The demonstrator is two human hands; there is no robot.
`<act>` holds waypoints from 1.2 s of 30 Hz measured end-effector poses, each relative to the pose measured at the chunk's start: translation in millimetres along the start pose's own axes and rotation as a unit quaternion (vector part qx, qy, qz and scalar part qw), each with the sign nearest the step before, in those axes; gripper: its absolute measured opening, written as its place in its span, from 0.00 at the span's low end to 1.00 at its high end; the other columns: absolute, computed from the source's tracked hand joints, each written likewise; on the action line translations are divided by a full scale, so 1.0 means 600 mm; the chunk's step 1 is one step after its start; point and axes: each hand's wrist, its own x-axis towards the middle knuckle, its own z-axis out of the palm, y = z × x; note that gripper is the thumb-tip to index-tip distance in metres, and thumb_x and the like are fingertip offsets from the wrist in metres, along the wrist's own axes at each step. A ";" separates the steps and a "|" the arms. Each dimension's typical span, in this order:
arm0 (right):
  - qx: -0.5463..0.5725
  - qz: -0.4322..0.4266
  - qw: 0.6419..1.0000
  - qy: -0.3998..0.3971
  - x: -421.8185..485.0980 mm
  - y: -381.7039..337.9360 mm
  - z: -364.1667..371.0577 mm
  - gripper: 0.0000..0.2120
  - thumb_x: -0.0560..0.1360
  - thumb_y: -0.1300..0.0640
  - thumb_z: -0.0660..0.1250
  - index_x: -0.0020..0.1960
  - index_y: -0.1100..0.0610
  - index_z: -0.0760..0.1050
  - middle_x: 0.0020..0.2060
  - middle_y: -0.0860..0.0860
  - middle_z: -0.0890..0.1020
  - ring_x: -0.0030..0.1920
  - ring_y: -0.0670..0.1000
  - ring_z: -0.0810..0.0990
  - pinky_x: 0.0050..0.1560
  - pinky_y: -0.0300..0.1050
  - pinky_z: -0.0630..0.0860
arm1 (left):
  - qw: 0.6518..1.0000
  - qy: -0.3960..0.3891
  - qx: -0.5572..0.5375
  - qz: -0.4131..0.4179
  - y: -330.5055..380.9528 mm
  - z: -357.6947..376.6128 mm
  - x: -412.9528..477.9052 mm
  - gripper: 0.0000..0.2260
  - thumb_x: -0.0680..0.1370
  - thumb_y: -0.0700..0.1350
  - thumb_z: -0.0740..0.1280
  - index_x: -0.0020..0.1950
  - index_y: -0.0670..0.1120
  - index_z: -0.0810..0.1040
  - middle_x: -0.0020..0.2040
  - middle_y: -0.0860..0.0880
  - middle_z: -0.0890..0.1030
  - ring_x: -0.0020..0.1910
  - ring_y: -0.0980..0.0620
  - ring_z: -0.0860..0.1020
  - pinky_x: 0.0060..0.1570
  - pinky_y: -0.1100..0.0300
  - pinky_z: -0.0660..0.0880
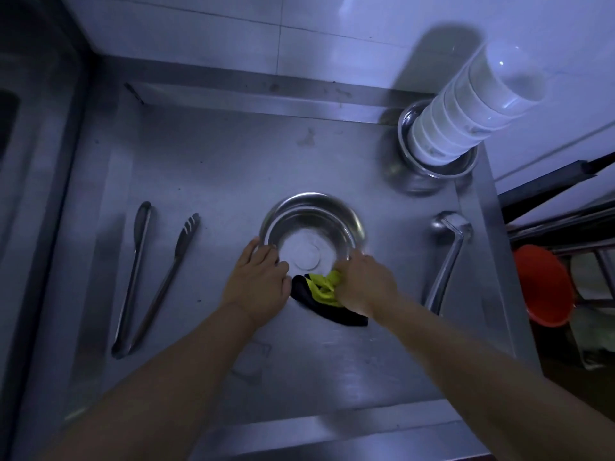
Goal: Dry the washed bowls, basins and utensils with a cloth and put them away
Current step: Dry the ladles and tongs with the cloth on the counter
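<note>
A steel basin (312, 224) stands on the steel counter (213, 168) in the middle of the head view. My left hand (259, 281) grips its near left rim. My right hand (364, 282) holds a yellow and black cloth (324, 294) against the basin's near rim. Steel tongs (149, 277) lie on the counter to the left. A steel ladle (446, 257) lies to the right. At the back right a tall stack of white bowls (466, 108) stands inside another steel basin (429, 171).
A tiled wall (299, 34) rises behind the counter. A red plastic basin (542, 284) sits on a rack beyond the counter's right edge. The counter's left side has a raised edge (50, 194).
</note>
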 end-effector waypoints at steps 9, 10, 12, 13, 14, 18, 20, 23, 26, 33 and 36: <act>0.512 0.105 0.840 0.148 0.076 -0.045 -0.075 0.10 0.68 0.57 0.70 0.47 0.50 0.72 0.40 0.47 0.78 0.45 0.53 0.78 0.45 0.45 0.75 | 0.978 0.159 -0.101 -0.087 -0.032 -0.089 -0.068 0.19 0.76 0.42 0.57 0.61 0.34 0.75 0.62 0.37 0.76 0.65 0.45 0.67 0.71 0.58 0.54; 0.529 0.113 0.826 0.160 0.100 -0.060 -0.082 0.08 0.69 0.55 0.70 0.45 0.49 0.71 0.40 0.47 0.77 0.45 0.54 0.78 0.45 0.45 0.75 | 0.975 0.169 -0.103 -0.101 -0.036 -0.095 -0.082 0.18 0.75 0.42 0.57 0.61 0.35 0.76 0.62 0.38 0.76 0.64 0.44 0.67 0.71 0.59 0.54; 0.522 0.127 0.827 0.165 0.136 -0.098 -0.079 0.08 0.70 0.53 0.67 0.44 0.50 0.68 0.46 0.53 0.78 0.45 0.56 0.78 0.47 0.48 0.76 | 0.971 0.177 -0.101 -0.123 -0.045 -0.092 -0.107 0.17 0.74 0.41 0.59 0.59 0.35 0.76 0.60 0.38 0.76 0.63 0.43 0.68 0.69 0.55 0.59; 0.519 0.123 0.830 0.164 0.143 -0.120 -0.071 0.09 0.69 0.52 0.67 0.45 0.50 0.67 0.50 0.55 0.77 0.44 0.56 0.78 0.47 0.48 0.77 | 0.970 0.175 -0.104 -0.136 -0.048 -0.087 -0.119 0.16 0.74 0.41 0.59 0.59 0.36 0.76 0.60 0.38 0.76 0.62 0.43 0.69 0.68 0.53 0.61; 0.517 0.104 0.834 0.159 0.144 -0.141 -0.059 0.10 0.68 0.52 0.67 0.44 0.50 0.67 0.51 0.55 0.76 0.43 0.57 0.79 0.47 0.49 0.78 | 0.967 0.171 -0.110 -0.151 -0.049 -0.084 -0.129 0.16 0.74 0.41 0.59 0.59 0.36 0.76 0.60 0.38 0.76 0.62 0.43 0.69 0.66 0.52 0.63; 0.390 -0.014 0.910 0.140 0.112 -0.184 -0.007 0.14 0.68 0.53 0.70 0.52 0.51 0.72 0.55 0.54 0.72 0.52 0.56 0.74 0.48 0.44 0.70 | 0.959 0.167 -0.127 -0.190 -0.039 -0.075 -0.149 0.17 0.75 0.43 0.58 0.57 0.36 0.77 0.59 0.38 0.76 0.60 0.43 0.69 0.65 0.56 0.61; 0.336 -0.065 0.933 0.110 0.089 -0.174 0.003 0.16 0.68 0.54 0.70 0.54 0.51 0.73 0.55 0.53 0.72 0.54 0.57 0.74 0.47 0.46 0.71 | 0.958 0.168 -0.130 -0.193 -0.031 -0.072 -0.147 0.17 0.74 0.43 0.58 0.58 0.36 0.76 0.59 0.38 0.76 0.60 0.43 0.69 0.64 0.55 0.62; 0.180 -0.160 0.969 0.054 0.047 -0.138 0.010 0.19 0.67 0.54 0.70 0.58 0.50 0.75 0.56 0.54 0.74 0.54 0.60 0.74 0.51 0.52 0.72 | 0.955 0.169 -0.147 -0.195 -0.020 -0.075 -0.130 0.18 0.74 0.43 0.58 0.59 0.35 0.75 0.59 0.38 0.75 0.61 0.43 0.68 0.65 0.54 0.62; 0.060 -0.257 0.962 0.067 0.007 -0.089 0.023 0.15 0.64 0.55 0.66 0.51 0.51 0.78 0.49 0.53 0.78 0.46 0.60 0.76 0.43 0.51 0.68 | 0.963 0.149 -0.144 -0.176 -0.004 -0.078 -0.097 0.19 0.73 0.41 0.58 0.60 0.36 0.74 0.59 0.38 0.76 0.60 0.44 0.69 0.65 0.55 0.62; -0.113 -0.316 0.932 0.139 -0.004 0.049 0.021 0.15 0.54 0.60 0.73 0.39 0.49 0.77 0.37 0.47 0.77 0.39 0.55 0.74 0.38 0.48 0.65 | 0.999 -0.030 -0.025 -0.005 0.021 -0.033 0.006 0.20 0.69 0.47 0.57 0.51 0.39 0.82 0.50 0.41 0.82 0.53 0.42 0.80 0.62 0.52 0.62; -0.170 -0.302 0.915 0.208 0.033 0.094 0.001 0.16 0.58 0.59 0.72 0.45 0.48 0.79 0.44 0.49 0.79 0.44 0.56 0.74 0.42 0.49 0.66 | 0.995 -0.094 0.009 0.042 0.023 -0.013 0.014 0.18 0.70 0.52 0.57 0.43 0.44 0.83 0.41 0.44 0.82 0.47 0.44 0.81 0.62 0.49 0.62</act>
